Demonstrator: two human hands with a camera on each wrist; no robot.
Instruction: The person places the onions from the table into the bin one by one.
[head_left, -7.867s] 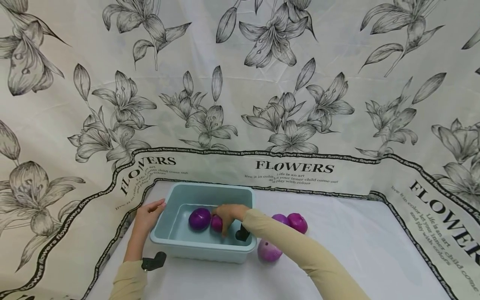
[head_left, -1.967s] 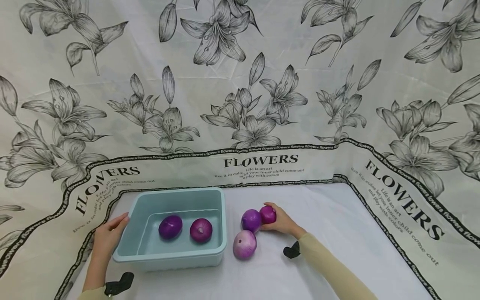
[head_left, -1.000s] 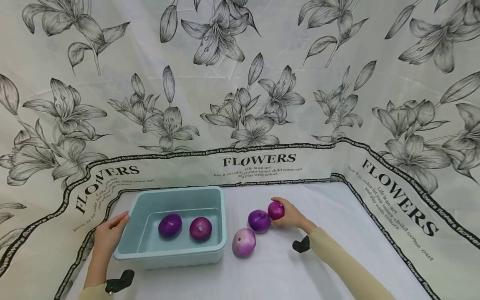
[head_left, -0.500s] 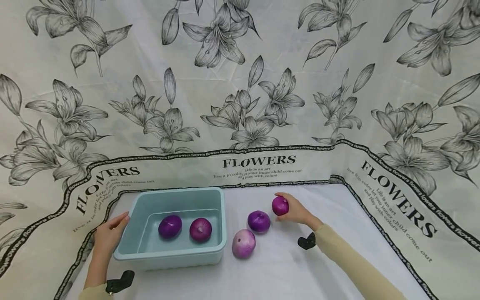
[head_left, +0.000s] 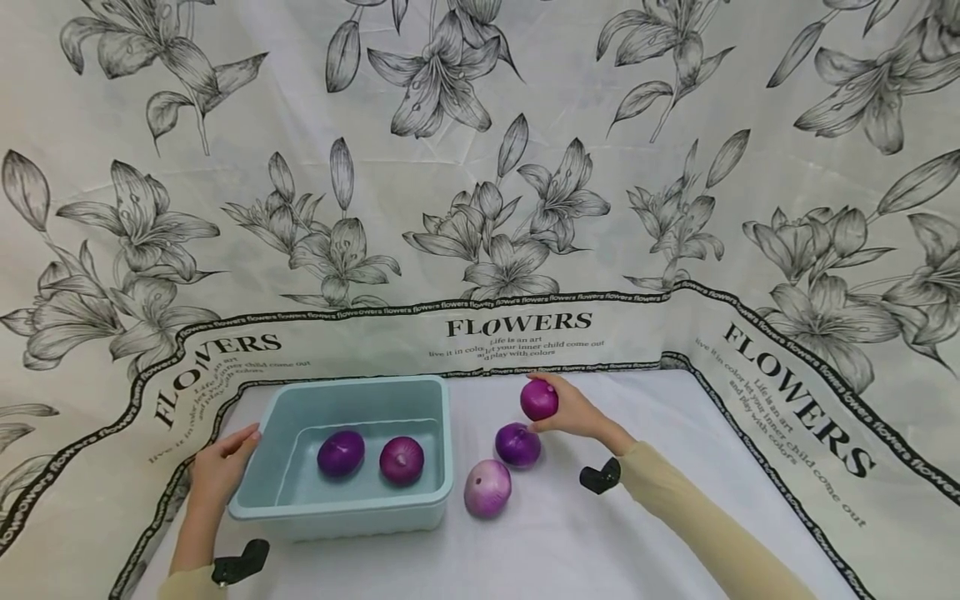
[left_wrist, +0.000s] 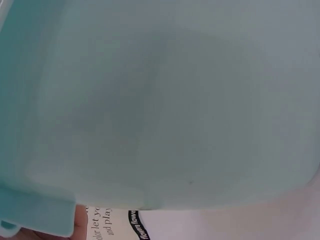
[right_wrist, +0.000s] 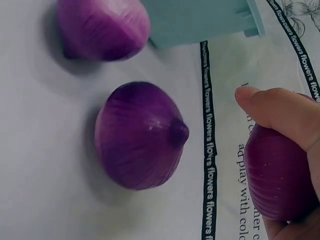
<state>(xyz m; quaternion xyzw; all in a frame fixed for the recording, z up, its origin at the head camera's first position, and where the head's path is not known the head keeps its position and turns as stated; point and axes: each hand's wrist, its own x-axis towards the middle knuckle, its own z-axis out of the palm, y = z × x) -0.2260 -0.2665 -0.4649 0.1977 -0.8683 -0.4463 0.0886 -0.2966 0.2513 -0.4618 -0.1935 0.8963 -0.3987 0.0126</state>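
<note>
In the head view my right hand (head_left: 570,410) grips a small magenta onion (head_left: 538,400), held up above the back of the table. The right wrist view shows the thumb and fingers curled round this onion (right_wrist: 280,175). A darker purple onion (head_left: 517,444) lies just below it, and a pale pink-and-white onion (head_left: 487,487) lies closer to the front. My left hand (head_left: 217,471) holds the left rim of a light blue plastic tub (head_left: 337,508); its fingertips (left_wrist: 80,222) show by the rim tab in the left wrist view. Two purple onions, one left (head_left: 341,454) and one right (head_left: 402,460), lie inside the tub.
A white cloth (head_left: 600,533) covers the table. Behind it and on both sides hangs a pale curtain (head_left: 517,342) with grey flowers and printed words. The tub stands on the left half, with the loose onions to its right.
My right hand has lifted the magenta onion away from the purple one, moved right, and now come back left and higher. The purple onion shifted slightly right. My left hand stays on the tub.
</note>
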